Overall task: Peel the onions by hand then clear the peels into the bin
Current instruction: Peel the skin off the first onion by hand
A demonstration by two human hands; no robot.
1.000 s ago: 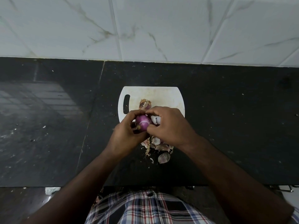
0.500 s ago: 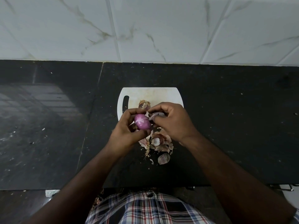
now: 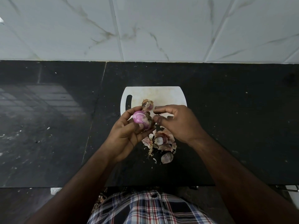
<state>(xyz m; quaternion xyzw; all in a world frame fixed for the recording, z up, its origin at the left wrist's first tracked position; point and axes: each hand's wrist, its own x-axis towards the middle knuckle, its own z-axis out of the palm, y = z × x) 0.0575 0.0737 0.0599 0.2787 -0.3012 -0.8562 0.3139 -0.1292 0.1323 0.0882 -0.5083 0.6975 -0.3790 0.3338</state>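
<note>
While the left hand (image 3: 127, 135) stayed clamped round the mostly bare purple onion (image 3: 141, 121), the right hand (image 3: 176, 123) had drawn off it since 1 second earlier, fingers loosely curled; whether they held a scrap, I couldn't tell. Peeling looked nearly done on this 1. Another unpeeled onion (image 3: 147, 104) sat on the white board (image 3: 161, 94), peels (image 3: 161, 141) heaped on the black counter (image 3: 242, 118) below marble tiles (image 3: 161, 29).

Head view, steeply down over countertop (image 3: 242, 126)
</note>
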